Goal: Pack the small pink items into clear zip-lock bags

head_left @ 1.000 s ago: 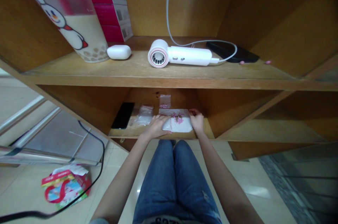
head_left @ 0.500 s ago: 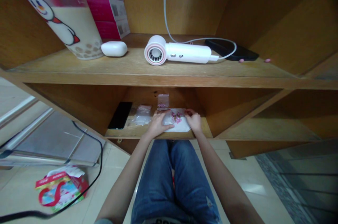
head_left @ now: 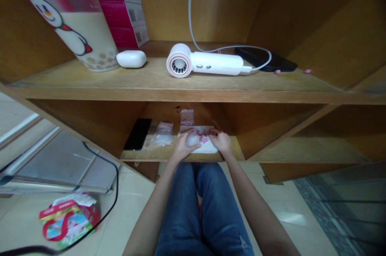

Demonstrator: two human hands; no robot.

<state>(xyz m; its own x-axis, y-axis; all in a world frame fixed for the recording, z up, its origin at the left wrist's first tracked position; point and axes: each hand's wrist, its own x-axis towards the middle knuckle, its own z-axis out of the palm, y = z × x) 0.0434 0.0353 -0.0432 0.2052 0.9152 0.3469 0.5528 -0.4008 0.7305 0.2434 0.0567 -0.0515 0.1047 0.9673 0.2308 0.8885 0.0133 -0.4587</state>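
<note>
On the lower wooden shelf [head_left: 141, 153] lies a white plastic packet [head_left: 210, 148] with pink beads or a pink pattern showing through it. My left hand [head_left: 184, 147] rests over its left half, fingers gripping the top. My right hand [head_left: 221, 141] holds its right side, and the fingers of both hands nearly meet above the pink part. Just behind the packet stands a small clear bag [head_left: 187, 117] with pink bits inside. To its left lies another clear plastic bag [head_left: 163, 135], and further left a black phone [head_left: 137, 134].
The upper shelf [head_left: 169, 83] holds a white hair dryer [head_left: 205, 62] with a cable, a white earbud case [head_left: 131, 58], a black phone [head_left: 265, 59], a printed paper cup [head_left: 84, 34] and magenta boxes [head_left: 120, 6]. My jeans show below. A colourful bag [head_left: 69, 219] and a black cable [head_left: 114, 191] lie on the tiled floor.
My hands have drawn closer together on the white packet, and my left hand now covers more of it. The view has shifted slightly.
</note>
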